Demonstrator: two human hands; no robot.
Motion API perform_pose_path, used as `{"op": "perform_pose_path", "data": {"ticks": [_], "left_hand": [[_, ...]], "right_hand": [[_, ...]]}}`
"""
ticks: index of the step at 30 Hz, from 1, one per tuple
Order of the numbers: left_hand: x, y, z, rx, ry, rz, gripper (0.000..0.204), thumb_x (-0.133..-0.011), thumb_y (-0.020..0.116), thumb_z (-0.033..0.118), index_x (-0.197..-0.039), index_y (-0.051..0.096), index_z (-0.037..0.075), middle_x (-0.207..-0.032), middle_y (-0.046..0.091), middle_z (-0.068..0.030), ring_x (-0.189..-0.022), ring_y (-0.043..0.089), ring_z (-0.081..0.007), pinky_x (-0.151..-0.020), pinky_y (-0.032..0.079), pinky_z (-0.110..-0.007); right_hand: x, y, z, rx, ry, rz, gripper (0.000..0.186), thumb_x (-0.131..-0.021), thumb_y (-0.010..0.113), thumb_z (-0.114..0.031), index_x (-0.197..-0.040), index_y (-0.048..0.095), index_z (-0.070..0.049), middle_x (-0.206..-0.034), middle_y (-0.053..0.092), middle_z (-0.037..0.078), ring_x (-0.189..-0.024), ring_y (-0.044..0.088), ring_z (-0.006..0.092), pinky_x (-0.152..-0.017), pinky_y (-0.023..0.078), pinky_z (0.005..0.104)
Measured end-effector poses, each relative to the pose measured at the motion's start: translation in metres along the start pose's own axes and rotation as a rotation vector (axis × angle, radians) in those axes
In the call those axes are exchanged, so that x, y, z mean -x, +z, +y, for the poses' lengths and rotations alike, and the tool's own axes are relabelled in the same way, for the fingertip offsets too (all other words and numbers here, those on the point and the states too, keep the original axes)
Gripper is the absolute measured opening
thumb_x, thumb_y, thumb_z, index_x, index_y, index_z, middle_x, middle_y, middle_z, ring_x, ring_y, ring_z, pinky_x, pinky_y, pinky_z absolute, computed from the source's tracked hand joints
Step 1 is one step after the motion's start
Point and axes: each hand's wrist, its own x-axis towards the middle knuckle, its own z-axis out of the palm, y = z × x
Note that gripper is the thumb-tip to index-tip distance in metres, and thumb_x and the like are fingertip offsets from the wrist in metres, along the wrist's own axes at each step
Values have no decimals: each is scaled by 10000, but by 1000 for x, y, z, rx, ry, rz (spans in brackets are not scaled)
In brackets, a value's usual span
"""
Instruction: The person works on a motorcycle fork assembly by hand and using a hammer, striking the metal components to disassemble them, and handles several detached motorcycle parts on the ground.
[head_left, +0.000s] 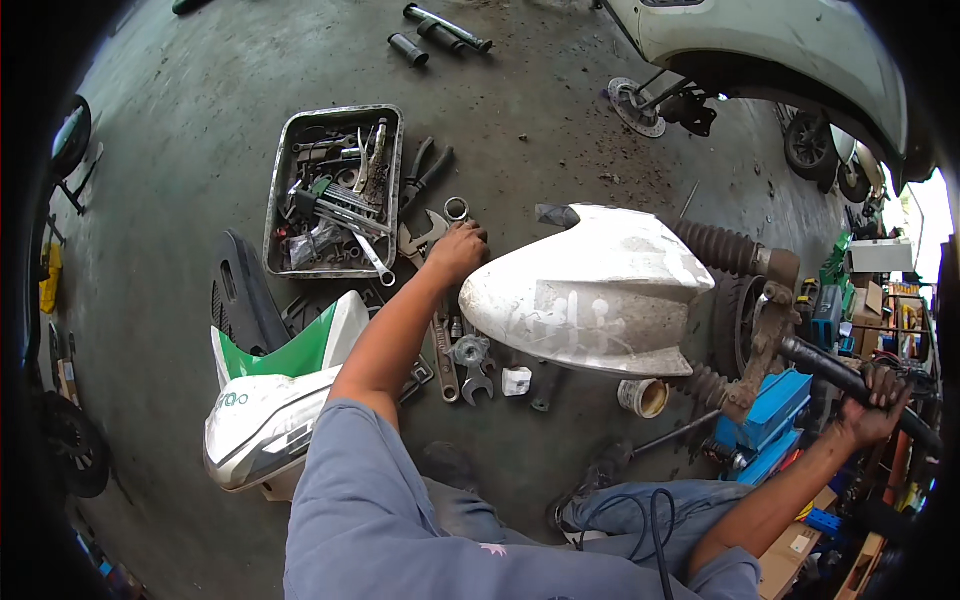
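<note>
My left hand (460, 252) reaches down to the floor beside the tip of a white front fender (590, 290). Its fingers are curled at a wrench whose ring end (456, 208) shows just past them; the hand hides the shaft. An adjustable wrench (424, 234) lies next to this hand. At the right, my right hand (876, 406) is wrapped round the black steering tube (825, 366) of a front fork. The fork has a rusty clamp (765, 345), ribbed rubber boots (715, 246) and a wheel (735, 318) behind the fender, lying low and tilted.
A metal tray (399, 150) full of tools stands ahead, with pliers (428, 170) beside it. White-green body panels (280, 400) lie left. Wrenches (478, 378), a small white box (516, 381) and an open tub (643, 398) are near my feet. A blue toolbox (770, 405) sits right.
</note>
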Motion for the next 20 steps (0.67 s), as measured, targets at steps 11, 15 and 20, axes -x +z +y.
{"op": "perform_pose_path", "data": {"ticks": [11, 15, 20], "left_hand": [[41, -81, -21, 607, -256, 496, 229, -803, 632, 204, -984, 670, 68, -954, 674, -116, -965, 619, -234, -813, 474, -345], [32, -152, 35, 1625, -350, 171, 457, -931, 517, 353, -1297, 462, 85, -1132, 606, -124, -1004, 588, -214, -827, 458, -343], [23, -149, 58, 902, -402, 234, 866, -708, 724, 529, -1355, 401, 53, -1359, 429, -211, -1278, 393, -340, -1049, 313, -390]], "right_hand": [[-110, 175, 77, -108, 179, -121, 311, -904, 561, -261, -676, 379, -155, -525, 290, -42, -431, 303, 96, -522, 334, 284], [-134, 204, 112, -32, 269, -109, 339, -865, 631, -309, -668, 397, -161, -528, 318, -60, -432, 329, 79, -521, 347, 269], [-167, 219, 140, -83, 289, -114, 325, -772, 730, -299, -710, 465, -123, -552, 396, -22, -456, 404, 102, -485, 390, 286]]}}
